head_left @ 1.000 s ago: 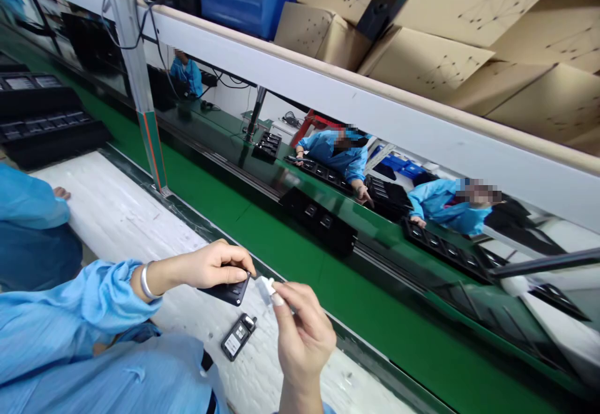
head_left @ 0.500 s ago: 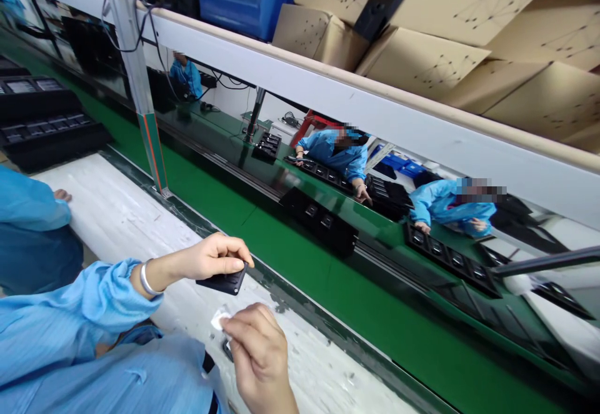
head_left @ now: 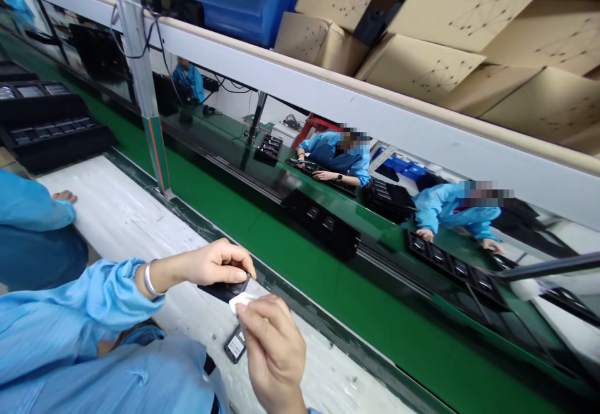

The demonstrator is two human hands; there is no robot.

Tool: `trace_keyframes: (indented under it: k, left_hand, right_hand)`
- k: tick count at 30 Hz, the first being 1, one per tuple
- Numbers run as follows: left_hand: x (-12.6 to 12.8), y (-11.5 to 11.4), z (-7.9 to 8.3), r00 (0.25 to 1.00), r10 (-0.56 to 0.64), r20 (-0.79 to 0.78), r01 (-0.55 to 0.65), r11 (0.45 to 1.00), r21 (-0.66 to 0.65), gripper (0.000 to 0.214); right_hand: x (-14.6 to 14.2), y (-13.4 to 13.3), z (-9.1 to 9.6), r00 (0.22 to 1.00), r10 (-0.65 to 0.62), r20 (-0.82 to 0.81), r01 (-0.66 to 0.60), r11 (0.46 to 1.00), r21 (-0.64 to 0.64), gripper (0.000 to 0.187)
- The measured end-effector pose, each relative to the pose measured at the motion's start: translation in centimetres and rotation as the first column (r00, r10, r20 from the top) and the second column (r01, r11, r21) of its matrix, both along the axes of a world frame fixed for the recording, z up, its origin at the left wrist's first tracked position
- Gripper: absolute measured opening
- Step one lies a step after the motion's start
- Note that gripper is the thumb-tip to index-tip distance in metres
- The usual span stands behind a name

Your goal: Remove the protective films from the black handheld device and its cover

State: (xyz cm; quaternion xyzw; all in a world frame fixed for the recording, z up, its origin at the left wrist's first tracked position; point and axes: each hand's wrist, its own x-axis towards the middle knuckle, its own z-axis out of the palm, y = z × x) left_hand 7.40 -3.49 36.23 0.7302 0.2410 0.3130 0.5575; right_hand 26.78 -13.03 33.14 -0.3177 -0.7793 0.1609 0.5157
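Observation:
My left hand (head_left: 213, 264) grips a small flat black device (head_left: 225, 290) by its edge, held a little above the white bench (head_left: 117, 214). My right hand (head_left: 274, 351) is closed in a pinch on a small white piece (head_left: 239, 300), pressed against the near end of that device. A second black device with a white label (head_left: 235, 344) lies on the bench just below, partly hidden by my right hand. A silver bracelet (head_left: 149, 279) sits on my left wrist.
A green conveyor belt (head_left: 290, 257) runs past the bench, carrying black trays (head_left: 323, 223). More black trays (head_left: 51, 129) stand at far left. A co-worker's blue sleeve and hand (head_left: 63, 196) rest at left. Other workers sit across the line. Cardboard boxes (head_left: 422, 57) fill the shelf above.
My right hand dropped from in front of the device down to the bench, then rose again and brought the white piece up against the held device.

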Motion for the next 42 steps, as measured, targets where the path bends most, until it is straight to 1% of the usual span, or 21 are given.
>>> trace_keyframes:
  k: [2, 4, 7, 10, 13, 15, 17, 20, 23, 25, 28, 29, 30, 31, 32, 34, 35, 37, 40, 42]
  left_hand:
    - [-0.4, 0.1, -0.2, 0.999, 0.028, 0.034, -0.026, 0.998, -0.056, 0.041]
    - [-0.8, 0.1, -0.2, 0.999, 0.037, 0.018, -0.036, 0.998, -0.045, 0.041]
    - [-1.1, 0.1, -0.2, 0.999, 0.010, -0.038, -0.010, 1.000, 0.011, 0.038]
    - [-1.0, 0.0, -0.3, 0.998, 0.007, -0.065, -0.005, 0.999, 0.037, 0.037]
    - [-0.6, -0.1, -0.2, 0.996, -0.013, -0.087, 0.018, 0.998, 0.065, 0.036]
    - [-0.3, -0.1, -0.2, 0.996, -0.023, -0.089, 0.030, 0.996, 0.082, 0.035]
    - [-0.2, -0.2, -0.1, 0.995, -0.017, -0.096, 0.027, 0.994, 0.103, 0.035]
    - [-0.3, -0.2, -0.1, 0.993, 0.005, -0.117, 0.012, 0.989, 0.147, 0.032]
    - [-0.4, -0.5, -0.2, 0.991, -0.015, -0.135, 0.038, 0.986, 0.165, 0.030]
    - [-0.4, -0.7, -0.2, 0.989, -0.026, -0.142, 0.048, 0.987, 0.151, 0.030]
    - [-0.2, -1.0, 0.0, 0.987, 0.027, -0.161, -0.001, 0.987, 0.161, 0.029]
    - [-0.2, -1.0, 0.1, 0.983, 0.046, -0.179, -0.013, 0.984, 0.179, 0.027]
    - [-0.1, -1.0, 0.2, 0.979, 0.055, -0.198, -0.014, 0.980, 0.201, 0.026]
    - [0.0, -1.1, 0.2, 0.975, 0.059, -0.214, -0.010, 0.974, 0.224, 0.024]
    - [0.0, -1.1, 0.1, 0.971, 0.064, -0.230, -0.006, 0.969, 0.246, 0.022]
    - [0.2, -1.1, -0.1, 0.967, 0.074, -0.245, -0.005, 0.962, 0.272, 0.020]
    - [0.3, -1.2, -0.2, 0.968, 0.072, -0.242, -0.005, 0.963, 0.268, 0.020]
    - [0.4, -1.4, -0.4, 0.973, 0.051, -0.223, -0.001, 0.976, 0.220, 0.021]
    - [0.4, -1.7, -0.3, 0.980, 0.034, -0.197, -0.005, 0.990, 0.142, 0.026]
    - [0.3, -1.9, -0.2, 0.975, 0.052, -0.214, -0.020, 0.989, 0.148, 0.026]
  right_hand:
    - [0.6, -0.4, -0.9, 0.994, 0.032, 0.101, -0.032, 0.999, 0.001, 0.036]
    - [1.7, -0.5, -1.7, 0.994, 0.017, 0.110, -0.012, 0.999, -0.044, 0.032]
    - [3.2, -0.1, -1.8, 0.995, -0.096, -0.019, 0.093, 0.988, -0.122, 0.028]
    - [3.2, 0.0, -0.9, 0.975, -0.168, -0.145, 0.146, 0.978, -0.147, 0.028]
    - [1.6, -0.2, 0.1, 0.971, -0.128, -0.201, 0.108, 0.989, -0.105, 0.029]
    - [0.3, -0.3, 0.7, 0.982, -0.077, -0.170, 0.069, 0.996, -0.053, 0.030]
    - [-0.5, -0.3, 1.0, 0.991, -0.044, -0.126, 0.040, 0.999, -0.033, 0.031]
    - [-0.8, 0.2, 1.1, 0.995, -0.012, -0.099, 0.006, 0.998, -0.060, 0.029]
    - [-0.1, 1.3, 0.7, 0.996, -0.018, -0.089, 0.011, 0.997, -0.081, 0.024]
    - [0.5, 2.0, 0.2, 0.996, -0.065, -0.058, 0.061, 0.996, -0.064, 0.020]
    - [1.5, 2.3, -0.5, 0.972, -0.234, 0.003, 0.234, 0.972, 0.005, 0.018]
    - [1.6, 2.1, -0.5, 0.957, -0.288, -0.006, 0.289, 0.957, 0.011, 0.018]
    - [1.6, 1.7, -0.5, 0.948, -0.317, -0.033, 0.317, 0.948, 0.001, 0.019]
    - [1.4, 1.3, -0.3, 0.949, -0.310, -0.065, 0.309, 0.951, -0.017, 0.021]
    - [1.2, 0.8, -0.1, 0.958, -0.272, -0.085, 0.270, 0.962, -0.038, 0.022]
    - [0.5, 0.0, 0.2, 0.982, -0.171, -0.077, 0.165, 0.984, -0.073, 0.025]
    - [0.3, -0.1, 0.2, 0.989, -0.136, -0.065, 0.130, 0.988, -0.084, 0.025]
    - [0.1, 0.2, -0.2, 0.990, -0.129, -0.058, 0.124, 0.988, -0.091, 0.021]
    - [1.2, 1.4, -1.3, 0.977, -0.202, -0.067, 0.198, 0.978, -0.066, 0.014]
    - [2.1, 1.8, -1.8, 0.955, -0.282, -0.090, 0.275, 0.958, -0.079, 0.011]
